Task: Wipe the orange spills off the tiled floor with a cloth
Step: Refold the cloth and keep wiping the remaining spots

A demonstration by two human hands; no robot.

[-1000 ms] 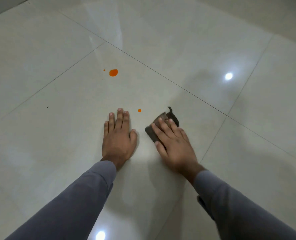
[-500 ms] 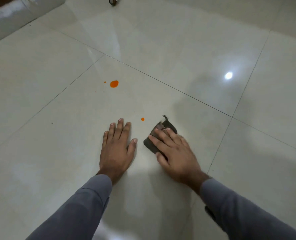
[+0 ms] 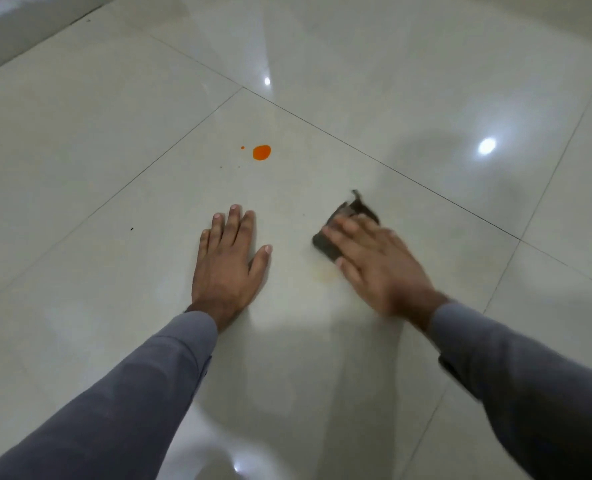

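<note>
A round orange spill [image 3: 261, 153] lies on the glossy pale tiled floor [image 3: 114, 133], with a tiny orange dot [image 3: 242, 147] just left of it. My left hand [image 3: 227, 265] rests flat on the tile below the spill, fingers spread, holding nothing. To its right my right hand [image 3: 377, 268], blurred by motion, presses a dark grey-brown cloth [image 3: 339, 233] against the floor. A faint yellowish smear [image 3: 324, 277] shows on the tile by the right thumb. The small orange drop between the hands is not visible.
Dark grout lines cross the floor, meeting ahead of the spill. A light wall base [image 3: 21, 32] runs along the top left. Small dark specks [image 3: 132, 229] dot the left tile. Ceiling lights [image 3: 486, 146] reflect off the tiles.
The small orange drop between my hands is gone. My right hand slid the cloth, now blurred and further right of the left hand. The left hand stayed flat.
</note>
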